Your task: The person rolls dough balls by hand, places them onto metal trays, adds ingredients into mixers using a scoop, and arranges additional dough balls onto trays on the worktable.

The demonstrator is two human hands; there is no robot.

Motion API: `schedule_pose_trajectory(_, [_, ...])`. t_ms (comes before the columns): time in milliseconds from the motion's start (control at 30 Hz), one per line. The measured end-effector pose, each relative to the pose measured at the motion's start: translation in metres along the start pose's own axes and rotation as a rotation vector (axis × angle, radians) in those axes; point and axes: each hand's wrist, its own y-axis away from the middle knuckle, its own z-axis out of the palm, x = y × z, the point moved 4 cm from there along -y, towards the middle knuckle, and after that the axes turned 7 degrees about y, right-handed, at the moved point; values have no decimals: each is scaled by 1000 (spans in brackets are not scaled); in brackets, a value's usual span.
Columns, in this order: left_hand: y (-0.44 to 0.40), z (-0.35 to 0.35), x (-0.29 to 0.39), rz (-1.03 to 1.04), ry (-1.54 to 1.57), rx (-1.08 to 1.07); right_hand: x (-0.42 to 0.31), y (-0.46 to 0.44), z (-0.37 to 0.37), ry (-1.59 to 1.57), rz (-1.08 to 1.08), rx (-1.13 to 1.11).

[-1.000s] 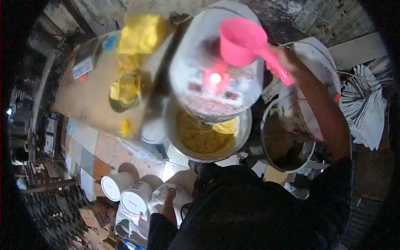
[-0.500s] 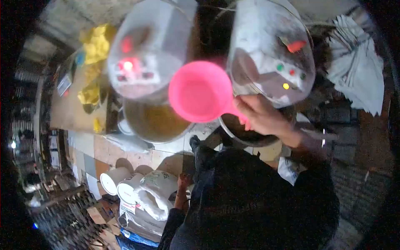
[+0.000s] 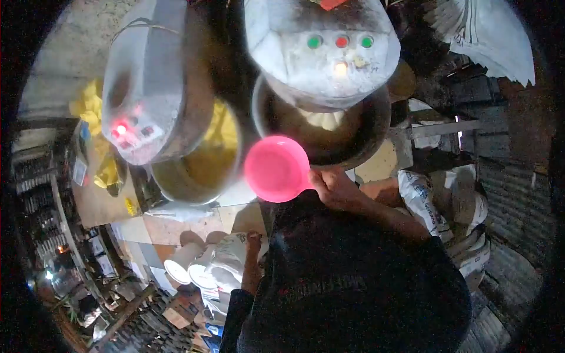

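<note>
My right hand [image 3: 338, 188] grips the handle of a pink plastic dipper [image 3: 276, 169], held level in front of my body. Whether the dipper holds any liquid I cannot make out. Just beyond it is a large round metal bowl [image 3: 376, 138] under a white mixing machine [image 3: 323, 65]; a pale lump [image 3: 322, 120] shows inside. To the left, a second metal bowl [image 3: 194, 199] with yellowish contents sits beneath another white machine [image 3: 156, 88]. My left hand [image 3: 253, 240] hangs low at my side, beside white buckets and sacks, its fingers hidden from this angle.
Below left stand white buckets [image 3: 183, 263] on a tiled floor. A brown box or table [image 3: 97, 206] carries yellow wrapping [image 3: 107, 170]. White sacks [image 3: 419, 197] are stacked at my right, near a corrugated wall [image 3: 512, 217]. White sheets [image 3: 488, 35] hang at the upper right.
My right hand has drawn the dipper down and nearer my body, away from between the machines. The view has turned right, so the right machine and its bowl now sit near the middle.
</note>
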Motion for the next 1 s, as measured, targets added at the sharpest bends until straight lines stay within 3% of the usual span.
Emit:
schedule_pose_trajectory(100, [18, 10, 62, -10, 194, -50, 37, 8, 16, 16, 109, 44])
schedule_pose_trajectory(167, [21, 18, 85, 173, -393, -28, 25, 7, 0, -46, 202, -16])
schedule_pose_trajectory(233, [40, 37, 119, 124, -247, 33, 28, 6, -4, -103, 291, -80])
schedule_pose_trajectory(333, [45, 40, 120, 93, -75, 60, 45, 5, 2, -146, 172, -29])
schedule_pose_trajectory(433, [29, 19, 61, 99, 12, -7, 88, 10, 26, -23, 299, -39])
schedule_pose_trajectory(500, [29, 20, 51, 89, 75, -42, 102, 15, 39, 439, -218, 185])
schedule_pose_trajectory(567, [39, 22, 44, -249, -202, 101, 96, 14, 27, 302, -120, 115])
schedule_pose_trajectory(600, [35, 15, 31, -250, -203, 98, 87, 10, 19, 165, -26, 44])
schedule_pose_trajectory(667, [39, 17, 34, 867, -723, -88, 83, 4, 15, 115, 95, 9])
schedule_pose_trajectory(700, [48, 23, 44, 866, -720, -90, 86, 3, 15, 62, 214, -25])
schedule_pose_trajectory(767, [64, 22, 55, -70, -306, 172, 90, 1, 16, 33, 272, -55])
schedule_pose_trajectory(833, [67, 29, 70, -20, -260, 125, 96, 1, 17, 2, 331, -83])
schedule_pose_trajectory(933, [68, 28, 65, 50, -256, 98, 110, 2, 30, 116, 235, -102])
schedule_pose_trajectory(1000, [68, 29, 66, 65, -260, 94, 125, 6, 47, 288, -64, 10])
